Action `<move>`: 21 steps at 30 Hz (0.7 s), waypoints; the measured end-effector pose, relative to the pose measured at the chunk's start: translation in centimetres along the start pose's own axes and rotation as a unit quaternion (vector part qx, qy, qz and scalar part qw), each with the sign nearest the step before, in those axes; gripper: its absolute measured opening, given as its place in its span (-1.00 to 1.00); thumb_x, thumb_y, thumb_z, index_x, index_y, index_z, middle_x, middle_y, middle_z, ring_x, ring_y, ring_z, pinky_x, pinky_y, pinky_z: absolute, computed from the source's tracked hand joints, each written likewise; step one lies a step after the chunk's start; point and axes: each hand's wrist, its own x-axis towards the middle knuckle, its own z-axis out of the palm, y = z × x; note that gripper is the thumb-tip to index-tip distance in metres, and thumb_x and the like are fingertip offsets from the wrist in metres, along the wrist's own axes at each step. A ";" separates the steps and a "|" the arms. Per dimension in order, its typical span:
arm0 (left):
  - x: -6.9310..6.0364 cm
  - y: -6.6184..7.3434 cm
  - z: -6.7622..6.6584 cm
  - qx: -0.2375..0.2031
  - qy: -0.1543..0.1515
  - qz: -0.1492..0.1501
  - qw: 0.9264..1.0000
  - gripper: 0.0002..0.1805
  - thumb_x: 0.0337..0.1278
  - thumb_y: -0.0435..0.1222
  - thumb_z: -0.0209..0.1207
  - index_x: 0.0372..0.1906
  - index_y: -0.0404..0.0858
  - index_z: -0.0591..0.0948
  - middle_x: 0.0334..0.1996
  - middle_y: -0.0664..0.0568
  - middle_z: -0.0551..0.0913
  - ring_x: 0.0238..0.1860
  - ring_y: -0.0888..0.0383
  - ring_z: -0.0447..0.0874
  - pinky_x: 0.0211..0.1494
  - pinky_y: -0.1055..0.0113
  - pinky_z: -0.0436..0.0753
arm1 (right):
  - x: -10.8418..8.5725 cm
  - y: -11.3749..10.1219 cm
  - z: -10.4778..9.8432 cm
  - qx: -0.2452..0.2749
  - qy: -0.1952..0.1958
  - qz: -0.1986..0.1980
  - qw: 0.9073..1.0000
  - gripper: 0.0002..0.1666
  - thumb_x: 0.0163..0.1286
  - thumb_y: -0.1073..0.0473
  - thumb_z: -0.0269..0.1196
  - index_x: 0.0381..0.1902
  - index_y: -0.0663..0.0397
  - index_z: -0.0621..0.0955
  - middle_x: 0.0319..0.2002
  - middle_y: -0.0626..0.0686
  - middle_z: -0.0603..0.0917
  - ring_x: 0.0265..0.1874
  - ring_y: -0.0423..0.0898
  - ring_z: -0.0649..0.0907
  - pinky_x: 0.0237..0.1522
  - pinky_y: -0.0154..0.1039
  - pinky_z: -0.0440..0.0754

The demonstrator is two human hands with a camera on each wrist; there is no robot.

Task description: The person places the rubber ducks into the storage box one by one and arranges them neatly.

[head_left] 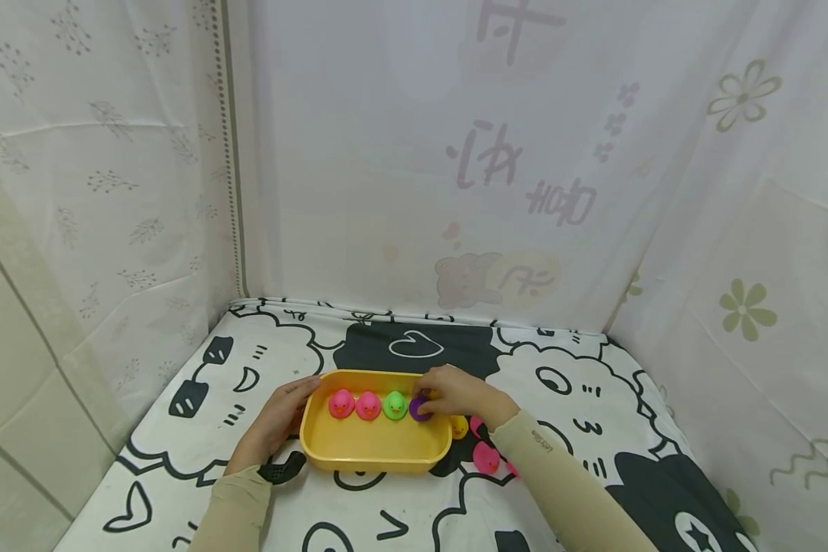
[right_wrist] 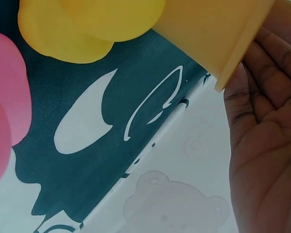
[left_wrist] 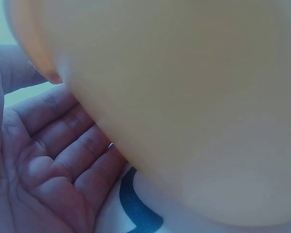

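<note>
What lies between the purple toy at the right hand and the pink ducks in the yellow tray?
A green duck sits between the purple toy and the nearer pink duck; the head view shows it.

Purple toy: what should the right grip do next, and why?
Probably let go of the purple toy. The right grip holds it within the yellow tray, seemingly lined up beside the green duck and two pink ducks. The fingers partly hide it, so I can't confirm it's seated.

B&W cloth point(head_left: 414, 498): yel. tray point(head_left: 366, 445), pink ducks point(head_left: 486, 458), yel. duck point(head_left: 459, 426).
</note>
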 end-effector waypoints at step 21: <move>-0.1 0.1 0.0 -0.004 0.001 0.000 1.000 -0.24 0.40 0.14 0.09 0.44 -0.33 0.38 0.32 -0.25 0.50 0.02 -0.03 0.70 0.03 0.18 0.72 | -0.2 0.4 -0.1 0.084 0.024 -0.005 0.996 -0.61 0.32 0.01 0.41 0.05 0.01 0.71 -0.06 -0.02 0.75 -0.09 -0.12 0.67 0.00 -0.39 0.64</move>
